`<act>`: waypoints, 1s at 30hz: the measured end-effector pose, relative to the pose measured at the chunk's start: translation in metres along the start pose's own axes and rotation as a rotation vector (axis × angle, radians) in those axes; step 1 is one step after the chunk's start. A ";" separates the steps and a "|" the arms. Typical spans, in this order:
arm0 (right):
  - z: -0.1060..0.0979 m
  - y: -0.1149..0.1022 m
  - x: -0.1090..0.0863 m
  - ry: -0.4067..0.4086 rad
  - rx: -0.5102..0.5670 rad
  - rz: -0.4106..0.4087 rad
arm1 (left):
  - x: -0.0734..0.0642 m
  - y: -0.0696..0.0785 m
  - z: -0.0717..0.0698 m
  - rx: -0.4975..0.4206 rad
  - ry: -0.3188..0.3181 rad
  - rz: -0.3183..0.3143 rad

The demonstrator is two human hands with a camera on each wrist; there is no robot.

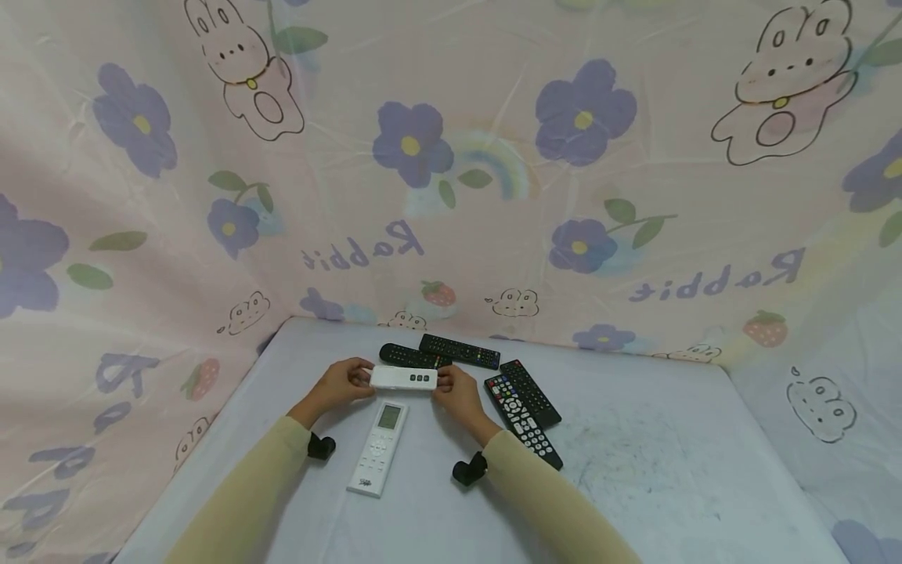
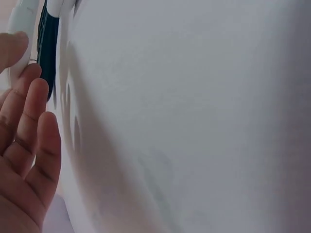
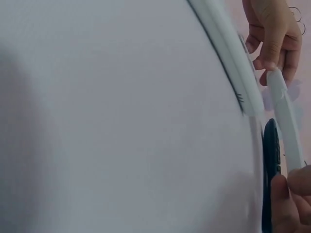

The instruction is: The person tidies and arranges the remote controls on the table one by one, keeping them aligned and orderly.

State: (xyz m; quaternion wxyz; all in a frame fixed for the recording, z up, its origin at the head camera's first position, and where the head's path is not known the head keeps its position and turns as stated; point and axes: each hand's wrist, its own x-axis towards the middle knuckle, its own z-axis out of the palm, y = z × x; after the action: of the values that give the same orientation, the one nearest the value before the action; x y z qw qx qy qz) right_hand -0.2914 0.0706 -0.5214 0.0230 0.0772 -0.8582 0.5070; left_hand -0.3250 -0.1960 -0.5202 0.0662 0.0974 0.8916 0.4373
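A small white remote control (image 1: pixel 403 378) with a few dark buttons is held level above the table between both hands. My left hand (image 1: pixel 343 381) pinches its left end with thumb and fingers; in the left wrist view the thumb lies on the white remote (image 2: pixel 22 22). The right hand (image 1: pixel 458 394) pinches the other end, and the right wrist view shows the white remote (image 3: pixel 285 121) stretched between the two hands. Just behind it lies a black remote with a rounded end (image 1: pixel 399 356). A larger white remote with a screen (image 1: pixel 378 450) lies on the table between the forearms.
A long black remote (image 1: pixel 461 351) lies at the back, overlapping the rounded one. Right of my right hand, a black remote with white buttons (image 1: pixel 523 419) lies against another black remote (image 1: pixel 532 392). The white-covered table (image 1: pixel 655 454) meets a printed curtain (image 1: pixel 486 235) behind.
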 end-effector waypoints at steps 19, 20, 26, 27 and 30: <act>-0.016 0.000 -0.002 -0.083 -0.031 -0.063 | -0.032 0.024 0.005 0.020 -0.003 0.036; -0.017 0.001 -0.002 -0.089 -0.032 -0.065 | -0.034 0.025 0.006 0.020 -0.002 0.034; -0.023 -0.002 -0.004 -0.126 -0.023 -0.076 | -0.043 0.028 0.012 0.024 0.021 0.018; -0.023 -0.002 -0.004 -0.130 -0.023 -0.083 | -0.044 0.028 0.013 0.027 0.025 0.014; -0.025 -0.001 -0.004 -0.130 -0.030 -0.100 | -0.048 0.032 0.015 0.028 0.025 0.011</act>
State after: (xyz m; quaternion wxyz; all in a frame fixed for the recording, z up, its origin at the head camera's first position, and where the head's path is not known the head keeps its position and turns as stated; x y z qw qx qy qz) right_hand -0.2878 0.0922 -0.5092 -0.0063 0.1525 -0.8604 0.4862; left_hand -0.2716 -0.1770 -0.5025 0.0510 0.0976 0.8979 0.4261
